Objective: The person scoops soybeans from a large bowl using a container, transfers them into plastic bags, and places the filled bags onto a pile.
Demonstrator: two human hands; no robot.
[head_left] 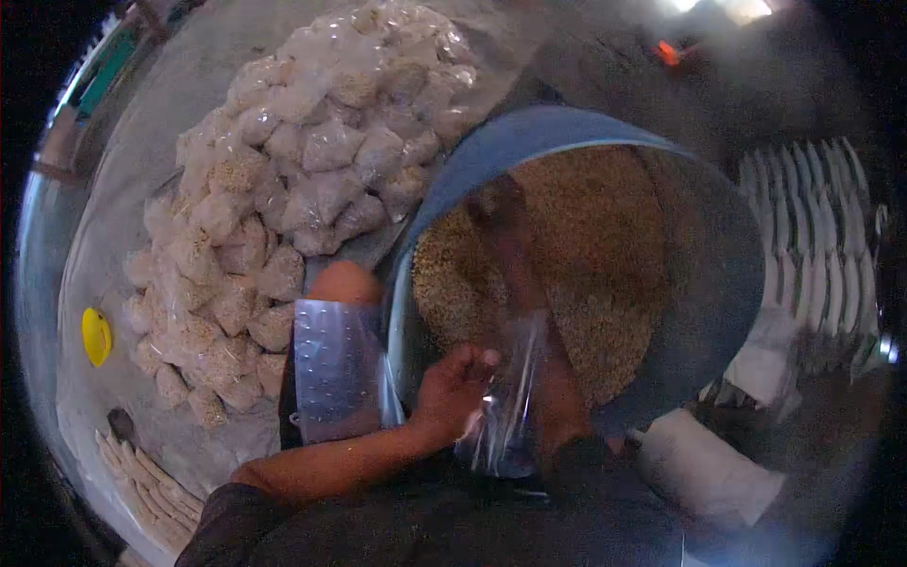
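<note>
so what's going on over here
A person's left hand holds a clear plastic bag in front of a blue tub of loose grain-like pieces. Their right hand is inside the tub, its fingers too dim to read. A big heap of filled clear bags lies to the left.

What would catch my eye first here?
Probably the heap of filled clear bags at left, then the wide blue tub of grain-like bits in the middle. At the tub's near side, the left hand holds a clear bag, while the right hand is inside the tub. A bright yellow object stands out far left.
</note>
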